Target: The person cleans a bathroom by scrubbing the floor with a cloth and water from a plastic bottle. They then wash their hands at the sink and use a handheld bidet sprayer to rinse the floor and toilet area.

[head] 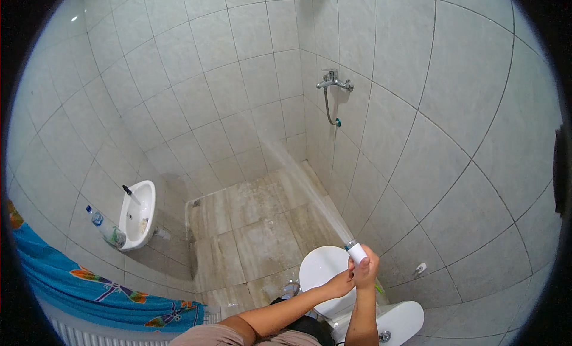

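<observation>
My right hand is closed around a white spray nozzle with a metal tip. Curled against the nozzle's lower end is my left hand, touching the right; the grip between them is partly hidden. A straight jet of water leaves the tip and runs towards the far corner, where it fades against the wall tiles. Just below the hands stands a white toilet with its lid down. Wet brown floor tiles spread out ahead of me.
A small washbasin hangs on the left wall, a plastic bottle beside it. A blue patterned towel drapes over a white radiator. The shower mixer with a short hose is on the right wall. The toilet cistern stands lower right.
</observation>
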`<state>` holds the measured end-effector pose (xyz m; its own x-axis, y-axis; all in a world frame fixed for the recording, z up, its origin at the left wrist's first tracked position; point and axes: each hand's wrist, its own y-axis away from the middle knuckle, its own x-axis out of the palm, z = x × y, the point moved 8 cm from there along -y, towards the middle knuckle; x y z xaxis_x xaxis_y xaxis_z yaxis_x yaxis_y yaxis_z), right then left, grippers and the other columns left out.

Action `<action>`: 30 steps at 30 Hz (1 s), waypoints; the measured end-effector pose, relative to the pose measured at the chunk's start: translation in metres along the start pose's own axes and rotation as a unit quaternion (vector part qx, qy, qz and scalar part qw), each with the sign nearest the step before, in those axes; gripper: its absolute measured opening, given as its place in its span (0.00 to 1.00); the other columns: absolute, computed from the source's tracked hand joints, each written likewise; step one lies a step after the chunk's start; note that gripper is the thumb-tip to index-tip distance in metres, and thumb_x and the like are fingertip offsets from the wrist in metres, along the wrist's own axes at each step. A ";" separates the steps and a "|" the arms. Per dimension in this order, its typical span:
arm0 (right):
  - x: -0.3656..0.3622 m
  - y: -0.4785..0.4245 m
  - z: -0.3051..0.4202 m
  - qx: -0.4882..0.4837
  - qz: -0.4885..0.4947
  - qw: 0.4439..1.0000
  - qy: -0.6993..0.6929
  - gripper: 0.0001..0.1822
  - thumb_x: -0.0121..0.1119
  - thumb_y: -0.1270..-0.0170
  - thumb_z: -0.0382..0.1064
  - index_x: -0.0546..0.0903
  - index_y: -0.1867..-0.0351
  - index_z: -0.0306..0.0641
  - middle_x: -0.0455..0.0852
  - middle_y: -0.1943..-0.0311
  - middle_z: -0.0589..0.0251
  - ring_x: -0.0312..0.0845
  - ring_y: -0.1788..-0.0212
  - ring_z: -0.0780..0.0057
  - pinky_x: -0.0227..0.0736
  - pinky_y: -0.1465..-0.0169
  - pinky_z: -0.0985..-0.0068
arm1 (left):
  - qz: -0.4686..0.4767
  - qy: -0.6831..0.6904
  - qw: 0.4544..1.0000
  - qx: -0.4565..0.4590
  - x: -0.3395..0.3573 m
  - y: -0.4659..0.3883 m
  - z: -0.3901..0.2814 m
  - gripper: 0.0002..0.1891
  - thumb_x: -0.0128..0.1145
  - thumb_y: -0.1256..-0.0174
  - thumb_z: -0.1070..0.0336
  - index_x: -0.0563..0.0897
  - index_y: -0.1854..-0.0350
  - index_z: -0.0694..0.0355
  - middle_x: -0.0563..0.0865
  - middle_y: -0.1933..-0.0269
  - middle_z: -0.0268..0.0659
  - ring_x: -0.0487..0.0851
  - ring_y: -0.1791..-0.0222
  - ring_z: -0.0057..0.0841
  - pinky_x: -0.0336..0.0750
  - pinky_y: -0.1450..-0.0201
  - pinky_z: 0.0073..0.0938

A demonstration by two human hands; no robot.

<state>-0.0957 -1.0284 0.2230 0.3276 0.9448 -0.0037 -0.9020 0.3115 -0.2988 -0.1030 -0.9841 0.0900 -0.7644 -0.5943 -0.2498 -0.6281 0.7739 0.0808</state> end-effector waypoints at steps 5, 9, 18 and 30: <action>-0.015 -0.002 -0.006 0.020 -0.105 0.994 0.020 0.40 0.38 0.48 0.78 0.71 0.81 0.36 0.67 0.90 0.70 0.65 0.87 0.82 0.58 0.83 0.81 | 0.025 0.018 0.998 0.051 0.006 -0.003 -0.023 0.21 0.44 0.35 0.59 0.67 0.45 0.67 0.72 0.44 0.50 0.68 0.41 0.40 0.62 0.40 0.34; -0.023 -0.002 -0.005 0.006 -0.171 0.984 0.054 0.35 0.40 0.42 0.70 0.71 0.80 0.36 0.67 0.91 0.69 0.65 0.87 0.81 0.57 0.83 0.79 | 0.073 0.056 0.994 0.065 0.010 -0.006 -0.037 0.22 0.45 0.35 0.58 0.66 0.43 0.67 0.72 0.44 0.47 0.67 0.40 0.37 0.61 0.39 0.33; -0.004 -0.009 -0.020 0.017 -0.125 0.987 0.095 0.31 0.45 0.40 0.65 0.73 0.79 0.34 0.68 0.90 0.65 0.67 0.86 0.74 0.60 0.80 0.74 | 0.069 0.072 0.995 0.010 0.008 -0.006 -0.007 0.22 0.52 0.39 0.58 0.69 0.46 0.65 0.76 0.48 0.44 0.71 0.45 0.33 0.65 0.43 0.32; 0.088 -0.075 0.039 -0.077 -0.005 0.985 0.157 0.29 0.50 0.43 0.64 0.75 0.77 0.36 0.74 0.84 0.48 0.72 0.78 0.50 0.64 0.75 0.64 | -0.230 0.070 0.967 0.085 -0.111 0.003 -0.029 0.15 0.56 0.42 0.59 0.77 0.58 0.63 0.81 0.58 0.41 0.77 0.55 0.29 0.71 0.52 0.32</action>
<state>-0.0105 -0.9647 0.2819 0.4292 0.8563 -0.2874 -0.8530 0.2797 -0.4406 -0.0243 -0.9218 0.1455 -0.4292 -0.8989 -0.0876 -0.8828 0.4380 -0.1697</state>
